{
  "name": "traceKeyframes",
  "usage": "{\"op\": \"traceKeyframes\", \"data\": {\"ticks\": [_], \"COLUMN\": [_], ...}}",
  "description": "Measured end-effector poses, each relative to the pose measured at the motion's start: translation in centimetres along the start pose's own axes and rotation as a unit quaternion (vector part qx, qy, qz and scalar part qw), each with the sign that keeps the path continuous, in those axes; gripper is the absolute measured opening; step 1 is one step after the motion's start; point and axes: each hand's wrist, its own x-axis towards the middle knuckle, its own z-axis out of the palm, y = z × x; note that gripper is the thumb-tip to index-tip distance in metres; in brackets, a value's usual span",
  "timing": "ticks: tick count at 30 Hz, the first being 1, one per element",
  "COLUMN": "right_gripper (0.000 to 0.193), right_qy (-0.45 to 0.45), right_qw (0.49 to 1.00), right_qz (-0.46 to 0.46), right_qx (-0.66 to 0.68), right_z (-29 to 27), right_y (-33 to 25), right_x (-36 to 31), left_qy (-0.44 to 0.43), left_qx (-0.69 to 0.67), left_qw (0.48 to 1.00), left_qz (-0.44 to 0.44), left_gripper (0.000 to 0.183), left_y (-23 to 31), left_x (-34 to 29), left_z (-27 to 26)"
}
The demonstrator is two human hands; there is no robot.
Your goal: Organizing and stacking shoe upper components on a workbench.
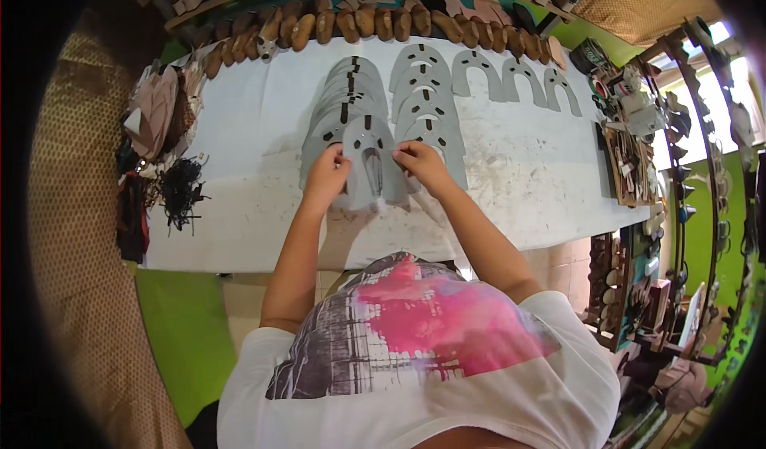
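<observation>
A grey U-shaped shoe upper [368, 136] with small dark patches is stretched between my hands, above the near part of the table. My left hand [325, 179] pinches its left side with closed fingers. At its right edge, the fingertips of my right hand [425, 166] are pressed together on the piece. Just beyond lies a row of overlapping grey uppers [329, 102], partly covered by the held one. To its right runs a second overlapping row of uppers [412, 116]. Three single uppers [476, 72] lie spaced apart farther right.
Brown shoe lasts [365, 23] line the far edge of the white-covered table [527, 181]. At the left end are leather scraps [155, 106] and a tangle of black strips [182, 189]. A tool box [630, 166] stands at the right end, next to shoe racks [686, 209].
</observation>
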Motion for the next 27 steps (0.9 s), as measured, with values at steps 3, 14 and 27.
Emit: {"op": "traceKeyframes", "data": {"ticks": [3,14,27], "right_gripper": [0.020,0.023,0.029], "right_qy": [0.013,0.020,0.161], "right_qw": [0.998,0.988,0.948], "right_qz": [0.054,0.147,-0.022], "right_qx": [0.007,0.044,-0.274], "right_z": [-4.5,-11.4,-8.7], "right_y": [1.2,6.5,7.5], "right_x": [-2.5,-5.0,-5.0], "left_qy": [-0.134,-0.208,-0.066], "left_qx": [-0.050,0.001,0.282], "left_qw": [0.990,0.978,0.956], "left_qz": [-0.013,-0.017,0.050], "left_gripper": [0.030,0.030,0.041], "left_y": [1.4,-1.2,0.7], "left_x": [-1.4,-2.4,-3.5], "left_z": [3.5,11.3,11.6]}}
